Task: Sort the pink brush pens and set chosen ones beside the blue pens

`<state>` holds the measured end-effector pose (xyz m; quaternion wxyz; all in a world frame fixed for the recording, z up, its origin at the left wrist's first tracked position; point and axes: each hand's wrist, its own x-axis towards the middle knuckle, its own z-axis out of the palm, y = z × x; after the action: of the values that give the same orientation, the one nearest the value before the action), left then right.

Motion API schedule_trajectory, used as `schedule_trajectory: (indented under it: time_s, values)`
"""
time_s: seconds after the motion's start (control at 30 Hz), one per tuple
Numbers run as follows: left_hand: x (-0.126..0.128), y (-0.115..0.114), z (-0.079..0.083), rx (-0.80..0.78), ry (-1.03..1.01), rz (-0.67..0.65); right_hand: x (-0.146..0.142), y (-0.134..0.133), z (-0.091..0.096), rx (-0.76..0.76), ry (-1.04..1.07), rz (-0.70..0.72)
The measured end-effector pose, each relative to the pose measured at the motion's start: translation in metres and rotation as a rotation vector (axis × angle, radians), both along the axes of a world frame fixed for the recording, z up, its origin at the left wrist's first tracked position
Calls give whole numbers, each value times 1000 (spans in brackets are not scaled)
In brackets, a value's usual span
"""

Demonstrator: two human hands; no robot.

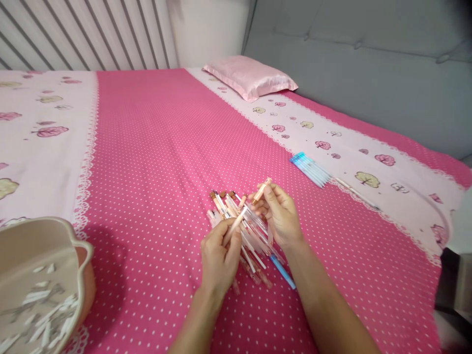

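Observation:
A pile of thin clear pens with peach-brown caps (241, 231) lies on the pink dotted bedsheet (155, 162) in front of me. My left hand (219, 255) pinches one pen from the pile, its tip pointing up and right. Just right of the pile, my right hand (280, 214) holds up a peach-capped pen (261, 191) between thumb and fingers. A blue pen (283, 272) lies partly under the pile, beside my right wrist.
A bundle of light-blue pens (309, 168) lies on the pale printed strip to the right, with a single thin pen (356, 194) past it. A beige basin (37, 285) with small white pieces sits at the lower left. A pink pillow (249, 76) rests against the grey headboard.

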<state>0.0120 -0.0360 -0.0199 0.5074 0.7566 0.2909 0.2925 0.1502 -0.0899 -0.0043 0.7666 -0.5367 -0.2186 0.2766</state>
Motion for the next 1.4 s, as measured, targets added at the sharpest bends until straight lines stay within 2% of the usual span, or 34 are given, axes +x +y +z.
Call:
schedule_trajectory:
  time_s: [0.2, 0.47, 0.77, 0.93, 1.07, 1.17, 1.33, 1.4]
  values:
    - [0, 0, 2, 33, 9, -6, 0, -1, -4, -13, -66, 17]
    - [0, -1, 0, -8, -8, -2, 1, -1, -6, -69, -102, 63]
    - [0, -1, -2, -36, -13, -4, 0, -1, -5, -52, -102, 85]
    - [-1, -1, -2, -44, -4, -7, 1, -1, -2, 16, -71, -14]
    - [-1, -1, -1, -78, -5, -12, 2, -3, 6, 8, 5, -49]
    - [-1, -1, -2, -90, -10, -8, 2, -5, 8, 31, 51, -18]
    - [0, 0, -5, -108, -22, -3, 5, -7, 5, 80, 140, 146]
    - [0, -1, -6, -110, -26, -6, 6, -7, 3, 98, 158, 161]
